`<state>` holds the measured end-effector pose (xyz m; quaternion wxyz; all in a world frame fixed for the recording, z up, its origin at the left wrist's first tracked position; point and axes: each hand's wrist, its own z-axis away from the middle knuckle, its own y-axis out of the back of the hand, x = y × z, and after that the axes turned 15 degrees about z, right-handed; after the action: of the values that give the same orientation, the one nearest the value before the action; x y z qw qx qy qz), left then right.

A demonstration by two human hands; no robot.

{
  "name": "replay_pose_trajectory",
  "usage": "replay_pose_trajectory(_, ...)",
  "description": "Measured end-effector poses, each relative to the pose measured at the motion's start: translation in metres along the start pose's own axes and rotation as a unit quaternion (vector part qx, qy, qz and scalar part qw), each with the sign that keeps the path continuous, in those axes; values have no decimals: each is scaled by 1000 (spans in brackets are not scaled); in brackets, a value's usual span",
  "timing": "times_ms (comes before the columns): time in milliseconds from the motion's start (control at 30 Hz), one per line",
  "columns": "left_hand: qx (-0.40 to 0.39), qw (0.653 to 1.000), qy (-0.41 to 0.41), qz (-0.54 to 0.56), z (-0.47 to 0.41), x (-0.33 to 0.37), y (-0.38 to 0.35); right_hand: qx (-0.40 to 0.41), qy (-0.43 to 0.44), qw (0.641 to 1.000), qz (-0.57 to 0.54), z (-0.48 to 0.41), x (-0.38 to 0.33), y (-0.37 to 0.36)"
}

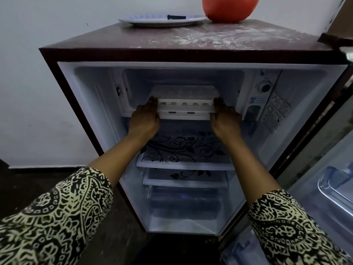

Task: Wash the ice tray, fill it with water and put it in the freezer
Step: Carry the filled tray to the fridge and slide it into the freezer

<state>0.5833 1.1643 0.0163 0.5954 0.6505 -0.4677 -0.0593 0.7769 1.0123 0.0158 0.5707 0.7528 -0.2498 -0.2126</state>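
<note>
We look down into a small open fridge (107, 119) with both our arms stretched in. The ice tray (185, 104) sits at the mouth of the freezer compartment (183, 79) at the top, level, its near edge facing us and its far part lying inside. We hold it by its 2 ends: the left hand (146, 116) is closed on the left end, the right hand (225, 115) closed on the right end. The fingertips of both hands curl out of sight behind the tray, so we cannot see how far they wrap around it. The tray's cells show as a row of pale squares on the near side; whether they hold water we cannot make out, as the compartment is dim and frosty.

Below our wrists lie 2 shelves (183, 165) with a black floral print, and a clear drawer (185, 203) beneath them, its contents too blurred to read. A dial (264, 86) and labels sit on the inner wall to the right; the print is illegible. The door (328, 188) hangs open at right, cut off by the frame.

On the fridge top, dusted with white powder, stand a plate (162, 21) with a dark-handled knife (176, 17) on it and an orange bowl (230, 8), its rim cropped at the top edge. Patterned sleeves (57, 217) cover our upper arms.
</note>
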Motion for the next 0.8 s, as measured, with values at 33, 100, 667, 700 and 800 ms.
replay_pose_trajectory(33, -3, 1000, 4, -12, -2, 1, 0, -6, -4, 1000, 13, -2, 0, 1)
replay_pose_trajectory(100, -4, 999, 7, -40, -7, 3, 1, -19, -11, 999, 31, -6, -2, 2)
replay_pose_trajectory(667, -78, 984, 118, -112, -23, 30, 0, -126, -58, 990, 26, -24, -13, 18)
replay_pose_trajectory(700, -76, 984, 120, -108, -20, 31, -2, -127, -63, 990, 28, -22, -13, 19)
replay_pose_trajectory(800, -76, 986, 127, -77, -8, 33, -4, -124, -77, 989, 33, -14, -16, 21)
